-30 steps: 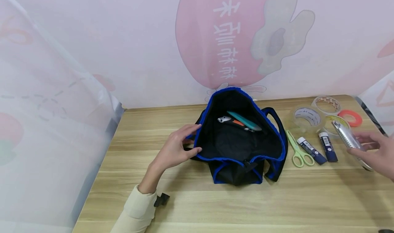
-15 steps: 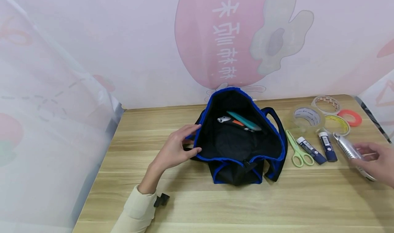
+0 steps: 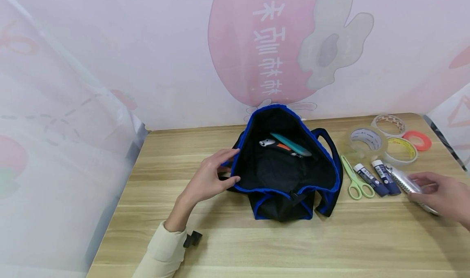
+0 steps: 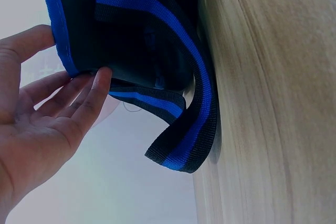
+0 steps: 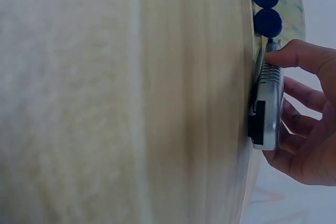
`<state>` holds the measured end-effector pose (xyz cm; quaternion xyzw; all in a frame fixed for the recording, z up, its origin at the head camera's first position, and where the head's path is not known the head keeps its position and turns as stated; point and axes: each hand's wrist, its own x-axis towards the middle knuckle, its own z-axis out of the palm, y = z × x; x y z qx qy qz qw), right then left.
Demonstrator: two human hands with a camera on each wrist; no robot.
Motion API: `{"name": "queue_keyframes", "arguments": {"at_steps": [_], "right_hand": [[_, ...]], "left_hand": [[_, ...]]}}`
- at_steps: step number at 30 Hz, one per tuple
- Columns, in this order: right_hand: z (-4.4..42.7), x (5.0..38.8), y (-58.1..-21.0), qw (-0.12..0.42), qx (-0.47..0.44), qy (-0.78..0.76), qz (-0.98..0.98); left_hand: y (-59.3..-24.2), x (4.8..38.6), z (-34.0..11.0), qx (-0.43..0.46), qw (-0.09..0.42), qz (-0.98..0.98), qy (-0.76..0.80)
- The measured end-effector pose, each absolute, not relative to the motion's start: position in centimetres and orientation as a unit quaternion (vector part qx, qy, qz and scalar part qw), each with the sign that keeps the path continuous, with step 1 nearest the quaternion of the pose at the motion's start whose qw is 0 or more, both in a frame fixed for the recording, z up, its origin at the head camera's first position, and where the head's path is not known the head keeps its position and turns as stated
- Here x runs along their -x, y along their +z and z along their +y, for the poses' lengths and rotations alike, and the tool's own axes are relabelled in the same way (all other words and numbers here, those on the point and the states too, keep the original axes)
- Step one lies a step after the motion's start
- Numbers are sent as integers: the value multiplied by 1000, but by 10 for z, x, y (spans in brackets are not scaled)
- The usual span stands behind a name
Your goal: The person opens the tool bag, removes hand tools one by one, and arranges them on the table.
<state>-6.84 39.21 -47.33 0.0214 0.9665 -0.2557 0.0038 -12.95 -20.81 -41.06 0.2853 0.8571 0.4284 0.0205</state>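
In the head view, a black tool bag (image 3: pixel 280 206) with blue trim lies with its mouth facing up. My left hand (image 3: pixel 210 176) grips its left rim, thumb and fingertip over the edge and other fingers behind. Inside lie a teal cutter (image 3: pixel 291 144) and an orange-and-black cutter (image 3: pixel 282 147). At the right, my right hand (image 3: pixel 442 193) holds a silver utility knife (image 3: pixel 405 183) with a ridged body, low at the table surface. In the right wrist view, the thumb presses the knife (image 5: pixel 271 95) from one side, fingers curled on the other. Its tip is beside a glue stick (image 3: pixel 386 177).
Another glue stick (image 3: pixel 371 180) and green scissors (image 3: pixel 356 179) lie between the bag and the knife. Behind them are clear tape (image 3: pixel 382 141), a yellow-cored roll (image 3: pixel 402 160), another roll (image 3: pixel 390 117) and a red ring (image 3: pixel 426 142). A bag strap (image 4: pixel 202 93) loops out at the left.
My right hand has lowered the utility knife toward the table and shifted it left. The right glue stick has slid left against the other one. My left hand stays on the bag rim.
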Motion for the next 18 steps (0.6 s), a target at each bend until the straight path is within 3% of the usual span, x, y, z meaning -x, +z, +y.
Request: {"name": "queue_keyframes", "arguments": {"at_steps": [9,18], "right_hand": [[381,77,-462,33,-6,-235,971],[378,81,-462,1,13,-237,971]], "left_hand": [[-411,129,-208,-288,20,854,432],[-411,130,-208,-295,16,853,431]]}}
